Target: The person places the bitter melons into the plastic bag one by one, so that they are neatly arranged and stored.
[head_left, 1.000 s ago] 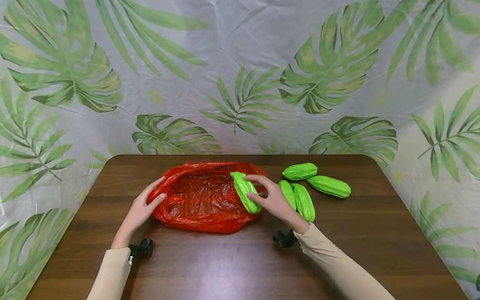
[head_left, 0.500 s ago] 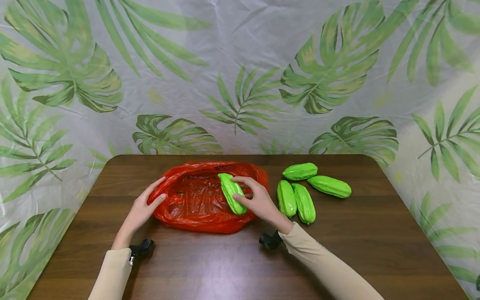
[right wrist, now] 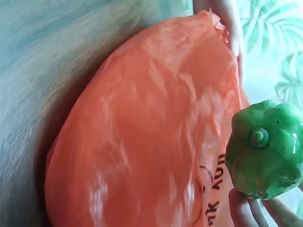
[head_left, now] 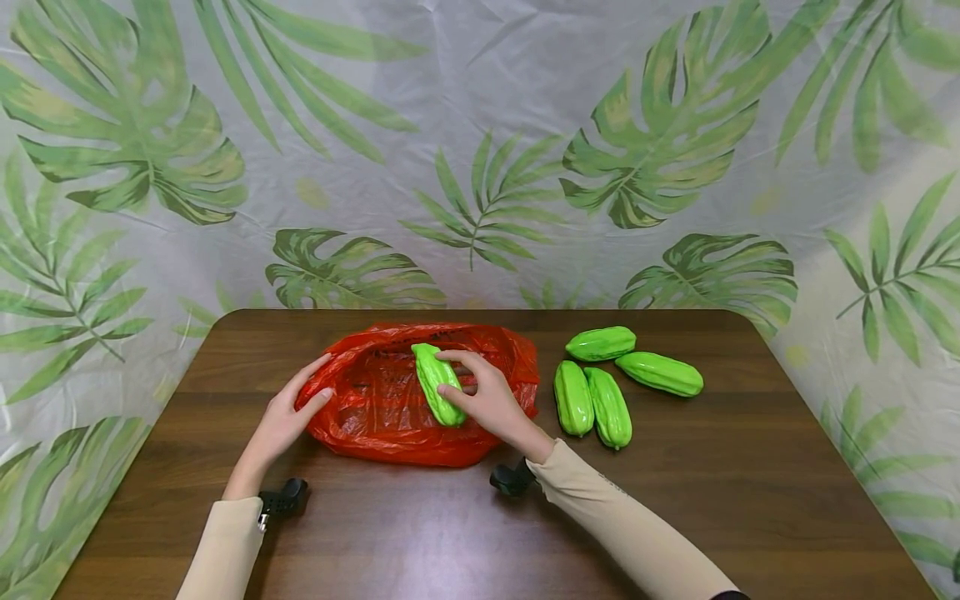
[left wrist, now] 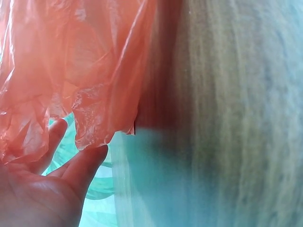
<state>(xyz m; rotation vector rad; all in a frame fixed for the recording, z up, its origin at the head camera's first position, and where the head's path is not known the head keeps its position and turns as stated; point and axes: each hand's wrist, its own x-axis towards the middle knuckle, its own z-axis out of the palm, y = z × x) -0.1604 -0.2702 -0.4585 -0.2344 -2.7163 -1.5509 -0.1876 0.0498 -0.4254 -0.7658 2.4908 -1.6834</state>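
Note:
A red plastic bag (head_left: 375, 450) lies on its base with its mouth facing up. My left hand (head_left: 281, 417) is at its left rim, fingers nearly straight, thumb spread from the fingers. In the left wrist view the left thumb touches the edge of the bag (left wrist: 94, 61). A bright green, ridged bitter melon (head_left: 433, 387) is held between the thumb and fingers of my right hand (head_left: 487, 400), above the bag's mouth. Its stem end shows large in the right wrist view, where the melon (right wrist: 262, 161) is beside the bag's printed side (right wrist: 137, 123).
On the wooden table (head_left: 420, 533), to the right of the bag, two bitter melons lie side by side, a left one (head_left: 573, 398) and a right one (head_left: 609, 408). Behind them lie a shorter melon (head_left: 602, 343) and another melon (head_left: 660, 372). A leaf-patterned cloth (head_left: 495, 108) hangs behind.
My right hand has carried the bitter melon leftward, from the bag's right side to over the middle of its mouth. The left hand and the other melons have stayed in place.

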